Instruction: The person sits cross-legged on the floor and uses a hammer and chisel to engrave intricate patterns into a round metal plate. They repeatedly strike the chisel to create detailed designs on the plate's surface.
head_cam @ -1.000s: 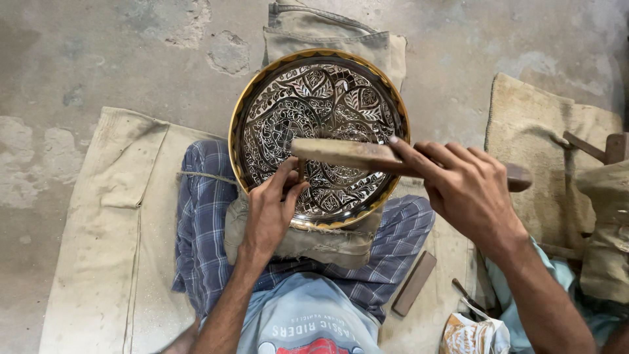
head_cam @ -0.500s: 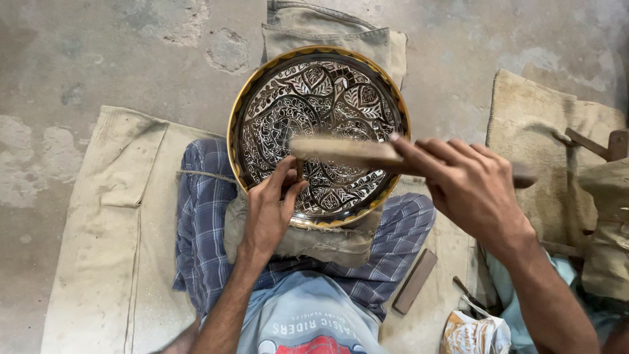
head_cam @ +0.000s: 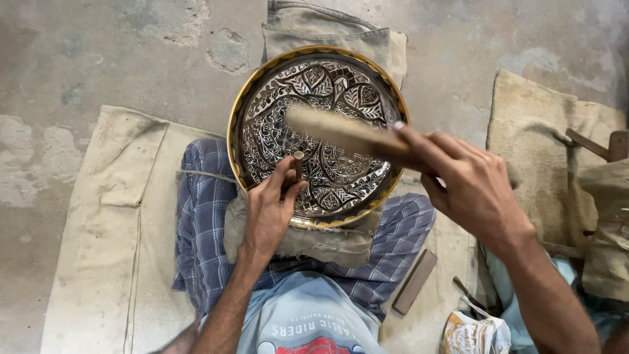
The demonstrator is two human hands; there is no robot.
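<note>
A round brass plate (head_cam: 251, 98) with dense engraved leaf patterns rests on a folded cloth pad (head_cam: 308, 239) on my lap. My left hand (head_cam: 268, 210) holds a small metal chisel (head_cam: 298, 162) upright, its tip on the plate's lower middle. My right hand (head_cam: 468, 187) grips a flat wooden mallet (head_cam: 337, 131), raised and blurred above the chisel and the plate's centre.
A blue checked cloth (head_cam: 203, 242) covers my legs. Burlap sacks (head_cam: 111, 229) lie on the concrete floor at left and right (head_cam: 544, 137). A flat wooden block (head_cam: 414, 282) and a small packet (head_cam: 475, 334) lie at lower right. Wooden tools (head_cam: 603, 144) sit at far right.
The mallet has risen and swung up from just over the chisel head. My left hand and chisel stay in nearly the same spot on the plate.
</note>
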